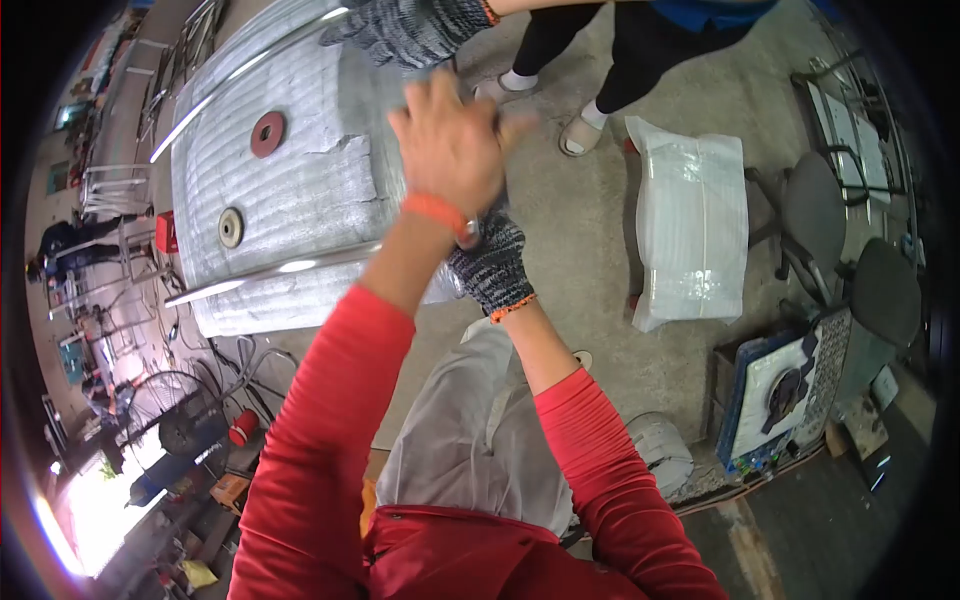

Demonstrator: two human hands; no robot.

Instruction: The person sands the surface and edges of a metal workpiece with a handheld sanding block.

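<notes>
My bare left hand [450, 140], an orange band at its wrist, reaches over the edge of the wrapped stack with fingers spread. It looks slightly blurred, and I see nothing in it. Just below it is my right hand [490, 260] in a dark knitted glove. Its fingers are partly covered by my left wrist, but they seem closed around the end of a shiny metal tube [285, 270]. That tube lies across the plastic-wrapped stack [310, 190] and passes behind my left forearm. A red-brown disc [267, 134] and a beige disc [231, 228] rest on the wrapping.
A co-worker's gloved hand [410, 30] is by another metal tube [250, 75] at the stack's far end. To the right, a wrapped bundle [692, 225] lies on the floor near office chairs [812, 215]. A large fan [180, 430] stands at lower left, with cables nearby.
</notes>
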